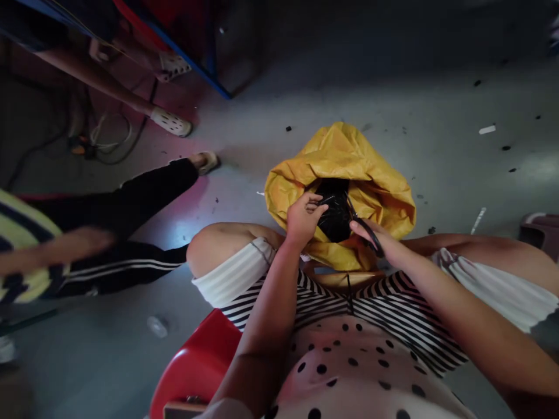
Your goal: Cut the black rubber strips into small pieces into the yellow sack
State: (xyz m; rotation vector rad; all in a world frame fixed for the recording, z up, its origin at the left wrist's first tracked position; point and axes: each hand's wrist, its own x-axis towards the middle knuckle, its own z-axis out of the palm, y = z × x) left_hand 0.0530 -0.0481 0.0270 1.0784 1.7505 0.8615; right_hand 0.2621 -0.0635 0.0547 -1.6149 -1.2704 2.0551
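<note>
A yellow sack (338,142) stands between my knees with its mouth rolled outward. Inside the opening lies shiny black plastic (334,218), apparently a bag. My left hand (305,215) reaches over the sack's left rim, fingers curled and pinching at the black plastic; the exact grip is partly hidden. In my right hand (378,233) is a pair of scissors (375,241) with black handles. Their narrow blades point away from me, into the opening beside the black plastic. How far the blades are apart is hard to make out.
A red plastic stool or chair (192,366) is at my lower left. Two people stand on the left, one with a blurred hand. A blue metal frame (209,75) and cables (117,142) are at upper left. Small dark scraps and white strips (487,129) lie on the floor.
</note>
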